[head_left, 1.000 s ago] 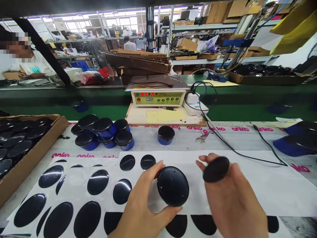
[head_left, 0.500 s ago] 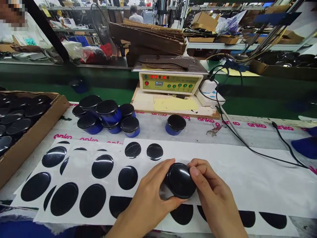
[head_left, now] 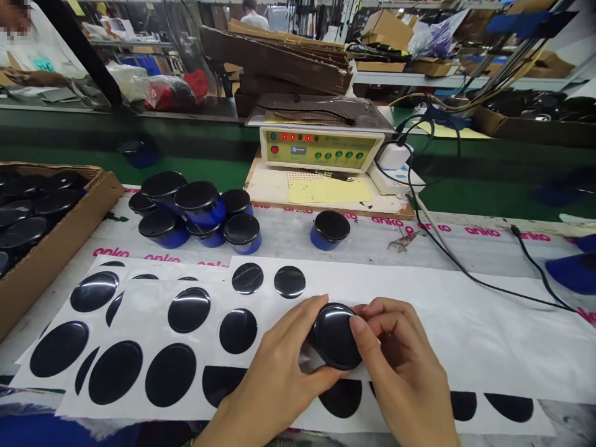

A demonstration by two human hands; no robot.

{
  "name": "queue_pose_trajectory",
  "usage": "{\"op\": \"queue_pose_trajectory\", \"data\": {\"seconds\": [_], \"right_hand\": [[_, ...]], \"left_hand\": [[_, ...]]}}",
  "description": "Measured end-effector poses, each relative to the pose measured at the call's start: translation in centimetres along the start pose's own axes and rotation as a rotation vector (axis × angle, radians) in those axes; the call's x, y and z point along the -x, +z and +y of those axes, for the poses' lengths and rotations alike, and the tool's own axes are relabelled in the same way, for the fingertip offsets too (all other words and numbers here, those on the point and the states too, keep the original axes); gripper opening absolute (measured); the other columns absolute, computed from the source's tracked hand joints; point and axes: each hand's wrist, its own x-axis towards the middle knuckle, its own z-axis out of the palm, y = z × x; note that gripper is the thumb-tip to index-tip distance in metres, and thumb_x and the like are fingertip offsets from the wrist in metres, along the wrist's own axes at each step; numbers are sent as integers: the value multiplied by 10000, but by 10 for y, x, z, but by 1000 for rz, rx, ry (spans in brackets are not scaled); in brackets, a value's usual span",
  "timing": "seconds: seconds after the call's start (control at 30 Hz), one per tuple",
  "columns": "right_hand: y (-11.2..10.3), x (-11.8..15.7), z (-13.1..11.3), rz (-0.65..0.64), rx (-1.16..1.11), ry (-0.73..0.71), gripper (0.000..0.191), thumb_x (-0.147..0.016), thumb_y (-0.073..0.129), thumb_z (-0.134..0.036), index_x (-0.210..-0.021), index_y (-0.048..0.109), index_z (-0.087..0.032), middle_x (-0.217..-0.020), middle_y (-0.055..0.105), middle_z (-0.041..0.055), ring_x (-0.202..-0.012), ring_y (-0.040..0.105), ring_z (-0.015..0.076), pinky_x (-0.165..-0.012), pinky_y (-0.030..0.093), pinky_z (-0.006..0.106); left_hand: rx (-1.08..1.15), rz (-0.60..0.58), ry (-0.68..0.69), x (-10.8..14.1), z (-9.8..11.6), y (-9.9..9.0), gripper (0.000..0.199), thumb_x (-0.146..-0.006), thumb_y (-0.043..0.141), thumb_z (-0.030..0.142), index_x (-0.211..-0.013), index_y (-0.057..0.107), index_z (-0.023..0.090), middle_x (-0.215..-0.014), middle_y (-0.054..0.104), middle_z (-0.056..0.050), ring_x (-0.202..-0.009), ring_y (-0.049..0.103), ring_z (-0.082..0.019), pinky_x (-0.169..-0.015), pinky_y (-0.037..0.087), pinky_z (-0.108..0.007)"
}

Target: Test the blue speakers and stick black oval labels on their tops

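Observation:
A round black piece with a glossy face is held above white sheets. My left hand wraps round its left side, with fingers above and thumb below. On its right edge rests the thumb of my right hand, whose other fingers curl behind, partly hidden. Beneath lies a white sheet with black round stickers, one of them left of my hands. Behind the hands stands a single blue jar with a black lid. Several similar jars are grouped and partly stacked further left.
At the left is a cardboard box full of black-topped pieces. A control box with red lights sits on a board at the back. Cables run across the right side. Beyond, a person's arm shows at the upper left.
My right thumb has shifted slightly left over the edge of the black piece, and my right fingers curl differently behind it. The whole view has shifted a little.

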Motion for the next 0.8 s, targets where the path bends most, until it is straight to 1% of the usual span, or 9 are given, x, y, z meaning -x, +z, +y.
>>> {"op": "queue_pose_trajectory", "data": {"seconds": [0.17, 0.33, 0.4, 0.47, 0.53, 0.6, 0.67, 0.73, 0.8], "right_hand": [[2, 1, 5, -20, 40, -35, 161, -888, 579, -233, -737, 522, -236, -921, 522, 15, -879, 594, 158, -710, 507, 265], [2, 1, 3, -17, 59, -42, 151, -891, 572, -240, -748, 521, -237, -921, 532, 28, -892, 589, 175, -722, 510, 289], [0, 0, 0, -41, 84, -28, 163, -901, 558, -261, -747, 512, -238, -905, 537, 31, -888, 587, 176, -721, 505, 285], [-3, -2, -3, -98, 135, -22, 192, -919, 530, -300, -740, 491, -241, -847, 545, 23, -818, 584, 167, -678, 494, 273], [-7, -4, -3, -169, 230, -2, 238, -933, 497, -364, -729, 466, -245, -729, 539, 0, -661, 554, 151, -565, 456, 260], [-15, -8, -2, -228, 378, 15, 347, -918, 486, -463, -656, 420, -247, -575, 492, -27, -497, 474, 139, -454, 375, 265], [-26, -17, 1, -291, 537, 33, 464, -870, 499, -573, -569, 360, -248, -447, 420, -42, -395, 403, 134, -399, 304, 272], [-40, -31, 1, -323, 650, 31, 507, -813, 508, -664, -555, 366, -251, -412, 415, -41, -358, 399, 140, -388, 287, 274], [-50, -52, -1, -291, 712, -16, 473, -796, 489, -706, -668, 476, -251, -510, 531, -15, -400, 476, 168, -420, 328, 287]], "left_hand": [[3, 2, 23, -1, 0, 0, 708, -730, 739, 160, -1351, 427, 296, -1353, 560, 35, -1244, 532, -144, -1086, 415, -245], [15, 6, 33, 0, -1, -1, 704, -741, 738, 175, -1356, 422, 309, -1362, 555, 26, -1251, 532, -172, -1082, 429, -279], [15, -1, 24, 1, -2, -1, 687, -758, 729, 195, -1358, 418, 321, -1357, 558, 25, -1243, 538, -180, -1077, 437, -296], [4, -13, 7, 2, -2, -1, 683, -777, 717, 216, -1370, 401, 336, -1368, 545, 23, -1252, 531, -188, -1080, 437, -316], [-19, -26, -5, 3, -3, 0, 691, -788, 708, 225, -1383, 381, 349, -1384, 528, 21, -1265, 518, -197, -1083, 433, -332], [-52, -30, -6, 3, -3, 0, 706, -792, 700, 216, -1393, 357, 356, -1389, 519, 15, -1270, 513, -203, -1078, 438, -342], [-102, -27, 26, 3, -1, -1, 749, -803, 682, 200, -1423, 294, 361, -1390, 510, -3, -1266, 515, -207, -1062, 452, -350], [-194, -45, 105, 2, 3, -2, 796, -826, 652, 190, -1463, 205, 361, -1392, 490, -40, -1263, 511, -222, -1023, 482, -370], [-335, -61, 202, 0, 7, -2, 763, -853, 612, 178, -1471, 206, 365, -1401, 457, -86, -1256, 504, -263, -963, 517, -416]]}}
